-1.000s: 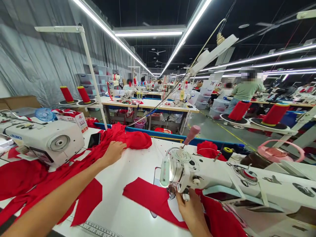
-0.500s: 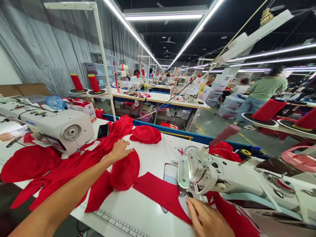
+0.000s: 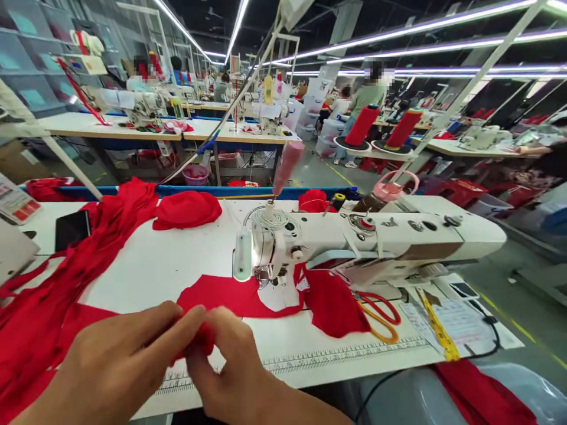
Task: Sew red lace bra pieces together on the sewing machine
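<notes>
My left hand [image 3: 121, 351] and my right hand [image 3: 234, 363] meet low in front of me, their fingertips pinched on a small bunched bit of red fabric [image 3: 204, 339]. Most of that piece is hidden by the hands. Just beyond them a flat red cut piece [image 3: 221, 295] lies on the white table, its right part by the presser foot of the sewing machine [image 3: 328, 236]. More red cloth [image 3: 332, 301] is heaped beneath the machine arm. To the left runs a long pile of red fabric [image 3: 101, 236], and a folded red bundle [image 3: 188, 209] sits at the back.
Scissors with orange and red handles [image 3: 381, 316] lie right of the cloth, near a yellow tape measure [image 3: 438, 324] and a written sheet [image 3: 463, 321]. A printed ruler [image 3: 336, 354] follows the front edge. A phone [image 3: 72, 230] rests at left. Thread cones [image 3: 363, 125] stand behind.
My left hand has drawn a round red piece from the pile toward me. My right hand has left the machine and joined it. The view has swung right.
</notes>
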Tool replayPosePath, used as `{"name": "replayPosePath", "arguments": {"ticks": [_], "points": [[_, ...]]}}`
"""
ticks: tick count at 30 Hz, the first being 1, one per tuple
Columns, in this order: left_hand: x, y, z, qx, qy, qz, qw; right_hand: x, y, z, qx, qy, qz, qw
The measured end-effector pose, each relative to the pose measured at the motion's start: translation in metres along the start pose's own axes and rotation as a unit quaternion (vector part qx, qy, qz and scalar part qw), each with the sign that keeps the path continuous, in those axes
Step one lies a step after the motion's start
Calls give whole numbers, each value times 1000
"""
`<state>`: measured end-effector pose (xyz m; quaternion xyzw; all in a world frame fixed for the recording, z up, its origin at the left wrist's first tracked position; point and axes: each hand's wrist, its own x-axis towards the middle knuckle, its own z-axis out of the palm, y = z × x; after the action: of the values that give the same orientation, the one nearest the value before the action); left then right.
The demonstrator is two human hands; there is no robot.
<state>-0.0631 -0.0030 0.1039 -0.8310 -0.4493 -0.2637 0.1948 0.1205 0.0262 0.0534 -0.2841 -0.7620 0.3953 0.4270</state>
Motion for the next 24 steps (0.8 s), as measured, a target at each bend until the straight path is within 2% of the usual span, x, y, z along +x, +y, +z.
{"name": "replayPosePath", "arguments": {"ticks": [1,3,4,5,6,9,11,14,18,22,24], "points": [[9,1,7,7,-3,7,1000,-1,1,-4,25,-27,26,999],[26,-4,35,19,-38,-7,999,-6,10,-19,35,-84,79,993],[32,-9,55,-5,-69,-21,997,-10,18,-28,16,-106,88,990],[37,-13,77,-32,-117,-41,992,-12,27,-39,-18,-124,77,989],[40,-16,99,-45,-135,-46,989,-15,37,-49,-64,-133,52,988],[34,-14,153,-63,-150,-65,985,-15,70,-76,-229,-89,-17,969],[21,-8,170,-69,-143,-78,984,-11,90,-87,-317,-60,-41,946],[0,3,169,-76,-125,-88,985,-8,107,-93,-380,-91,-85,917],[-16,10,143,-99,-106,-83,986,-15,109,-88,-384,-143,-120,904],[-4,13,126,-158,-79,-100,979,-22,106,-86,-363,-131,-134,913],[5,15,129,-160,-113,-105,975,-22,106,-87,-360,-130,-155,911]]}}
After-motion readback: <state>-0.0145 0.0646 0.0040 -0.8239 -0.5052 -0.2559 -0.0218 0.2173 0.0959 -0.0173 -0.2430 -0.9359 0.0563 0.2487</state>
